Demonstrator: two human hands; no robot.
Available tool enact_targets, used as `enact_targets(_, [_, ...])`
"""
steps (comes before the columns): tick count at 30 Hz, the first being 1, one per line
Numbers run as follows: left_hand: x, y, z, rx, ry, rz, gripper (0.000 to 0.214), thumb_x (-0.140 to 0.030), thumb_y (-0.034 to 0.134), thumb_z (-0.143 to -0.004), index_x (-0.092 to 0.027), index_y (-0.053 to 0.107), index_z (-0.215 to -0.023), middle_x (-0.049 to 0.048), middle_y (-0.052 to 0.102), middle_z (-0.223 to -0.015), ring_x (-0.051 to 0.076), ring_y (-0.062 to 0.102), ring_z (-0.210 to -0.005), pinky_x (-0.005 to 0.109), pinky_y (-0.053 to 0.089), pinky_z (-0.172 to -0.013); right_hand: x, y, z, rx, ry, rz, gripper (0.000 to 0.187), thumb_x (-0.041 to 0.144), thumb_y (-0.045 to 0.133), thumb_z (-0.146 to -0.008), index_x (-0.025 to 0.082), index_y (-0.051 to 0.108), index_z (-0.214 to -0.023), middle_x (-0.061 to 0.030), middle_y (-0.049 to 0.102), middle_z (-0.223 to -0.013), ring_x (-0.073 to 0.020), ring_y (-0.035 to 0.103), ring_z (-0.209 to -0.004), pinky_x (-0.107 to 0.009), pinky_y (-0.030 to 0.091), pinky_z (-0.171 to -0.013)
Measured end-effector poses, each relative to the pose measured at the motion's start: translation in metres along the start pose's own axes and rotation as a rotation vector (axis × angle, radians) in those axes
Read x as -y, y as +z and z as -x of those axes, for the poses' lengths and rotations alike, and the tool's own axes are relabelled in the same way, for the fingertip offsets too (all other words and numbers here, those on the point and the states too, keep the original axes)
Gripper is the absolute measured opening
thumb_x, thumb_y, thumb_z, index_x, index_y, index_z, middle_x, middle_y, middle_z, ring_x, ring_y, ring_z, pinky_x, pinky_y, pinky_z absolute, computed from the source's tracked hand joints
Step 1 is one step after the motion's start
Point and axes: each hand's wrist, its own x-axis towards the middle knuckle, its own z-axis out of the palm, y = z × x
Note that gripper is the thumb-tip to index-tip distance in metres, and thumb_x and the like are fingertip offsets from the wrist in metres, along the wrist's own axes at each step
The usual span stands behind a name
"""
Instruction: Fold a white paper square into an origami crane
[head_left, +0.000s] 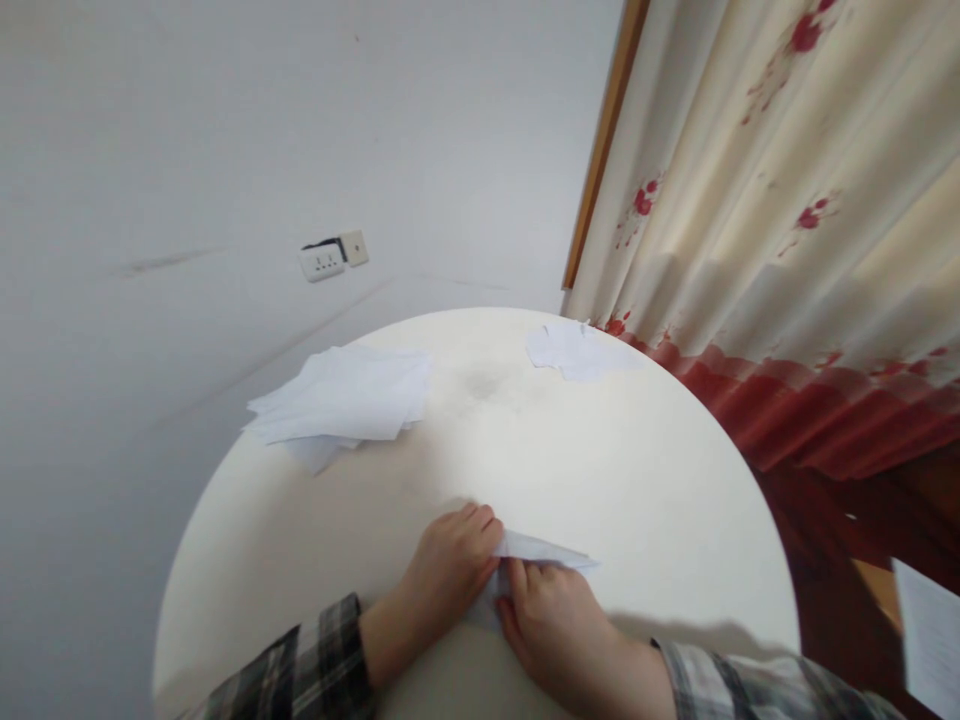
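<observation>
Both hands are on one sheet of folded paper point(545, 549), low over the near part of the round white table point(645, 490). Left hand point(454, 553): fingers curled closed, gripping the paper at its left end; knuckles uppermost. Right hand point(559, 622): fingers bent in, thumb close against them, pinching the lower edge of the same paper. The two hands are near each other, the left slightly farther forward. Paper between them: a narrow fold tapers to a point out past the right hand's knuckles; another portion shows below, in the gap between the hands. The exact fold pattern is hidden by the fingers.

Forward and left of the left hand: a loose stack of white paper point(349, 395), edges fanned unevenly, well apart from the hands. Forward of the right hand, near the far rim: torn paper pieces point(574, 352), ragged outline, lying flat.

Both wrists emerge from plaid sleeves point(330, 650). Farther out, ahead of the left hand: wall socket point(322, 263), a small square plate point(354, 248) beside it. Ahead and right of the right hand: cream curtain point(750, 230) with red flowers and a red lower band.
</observation>
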Motion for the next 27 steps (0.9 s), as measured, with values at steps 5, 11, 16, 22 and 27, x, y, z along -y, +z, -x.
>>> enact_targets(5, [-0.001,0.000,-0.001,0.006,0.007,-0.031,0.007,-0.012,0.048,-0.079,-0.016,0.053,-0.077,0.0056,0.058,-0.082,0.020,0.052,-0.079,0.031,0.043,-0.069,0.000,-0.001,0.002,0.024,0.032,-0.059,0.018,0.018,0.046,-0.080,0.015,0.052,-0.097,-0.0096,0.065,-0.085,-0.0212,0.061,-0.071,-0.030,0.044,-0.061])
enact_targets(11, [0.001,0.002,-0.002,0.000,0.041,-0.031,0.007,-0.014,0.047,-0.080,-0.016,0.053,-0.078,0.0069,0.058,-0.083,0.021,0.052,-0.080,0.032,0.043,-0.068,0.001,-0.002,0.002,0.041,0.047,-0.024,0.014,0.020,0.044,-0.083,0.015,0.052,-0.093,-0.0079,0.065,-0.081,-0.0211,0.062,-0.068,-0.028,0.039,-0.054])
enact_targets(16, [0.005,0.000,0.000,0.018,0.094,-0.031,0.010,-0.013,0.045,-0.081,-0.015,0.054,-0.078,0.0071,0.058,-0.082,0.020,0.053,-0.079,0.031,0.043,-0.067,-0.002,-0.008,0.001,0.025,0.056,0.009,0.012,0.022,0.043,-0.085,0.017,0.051,-0.092,-0.0056,0.064,-0.079,-0.0191,0.061,-0.068,-0.027,0.036,-0.055])
enact_targets(22, [0.029,-0.014,-0.004,-0.049,0.148,0.167,0.020,-0.031,0.049,-0.083,-0.016,0.057,-0.073,0.0034,0.059,-0.075,0.016,0.054,-0.074,0.027,0.043,-0.067,-0.017,-0.019,-0.009,0.020,0.035,0.030,0.019,0.026,0.034,-0.090,0.019,0.052,-0.089,-0.0048,0.060,-0.081,-0.0171,0.058,-0.074,-0.026,0.036,-0.061])
enact_targets(27, [0.063,-0.017,-0.016,-0.116,0.286,0.349,0.025,-0.029,0.039,-0.090,-0.019,0.059,-0.102,0.0037,0.063,-0.101,0.015,0.053,-0.097,0.029,0.040,-0.088,-0.031,-0.017,-0.013,0.009,-0.030,0.010,0.024,0.029,0.032,-0.092,0.018,0.053,-0.090,-0.0030,0.058,-0.077,-0.0126,0.054,-0.068,-0.025,0.034,-0.062])
